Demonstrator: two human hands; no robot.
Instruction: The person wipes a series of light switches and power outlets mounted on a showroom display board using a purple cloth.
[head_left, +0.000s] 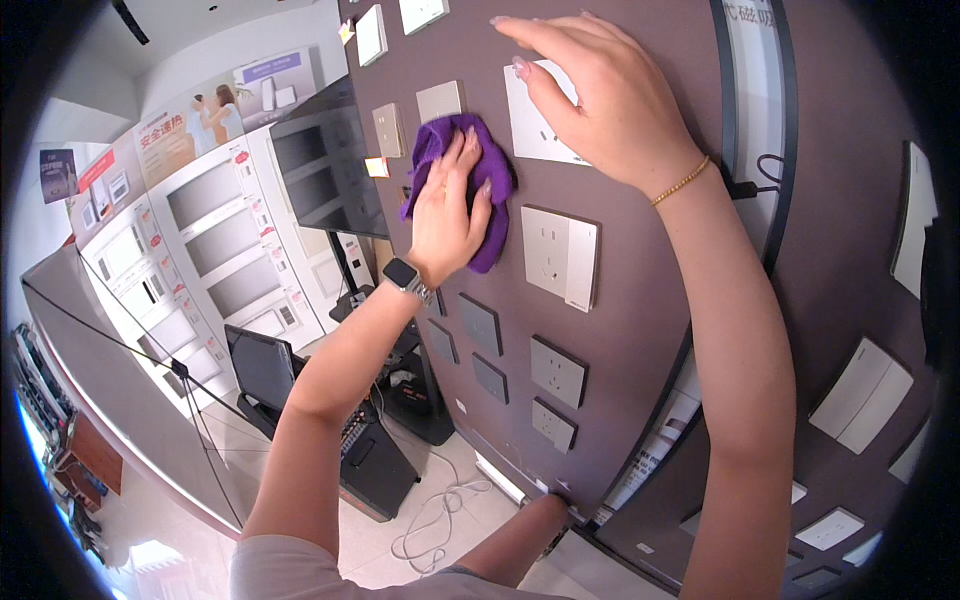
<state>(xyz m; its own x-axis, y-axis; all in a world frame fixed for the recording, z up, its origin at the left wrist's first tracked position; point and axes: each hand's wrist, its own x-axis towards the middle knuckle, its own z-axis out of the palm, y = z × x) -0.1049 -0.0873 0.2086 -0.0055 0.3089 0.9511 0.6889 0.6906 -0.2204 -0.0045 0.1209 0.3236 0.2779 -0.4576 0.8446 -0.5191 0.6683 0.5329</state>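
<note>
My left hand presses a crumpled purple cloth against a brown display panel. The cloth touches the lower edge of a beige wall plate and hides what lies behind it. My right hand holds nothing. Its fingers are apart, over a large white socket plate that it partly covers; whether it touches the plate, I cannot tell. Below the two hands, a wide beige socket plate with a switch is mounted on the panel.
Dark grey plates and grey socket plates sit lower on the panel. To the left stand a dark screen, a monitor and a black loudspeaker. A loose cable lies on the tiled floor.
</note>
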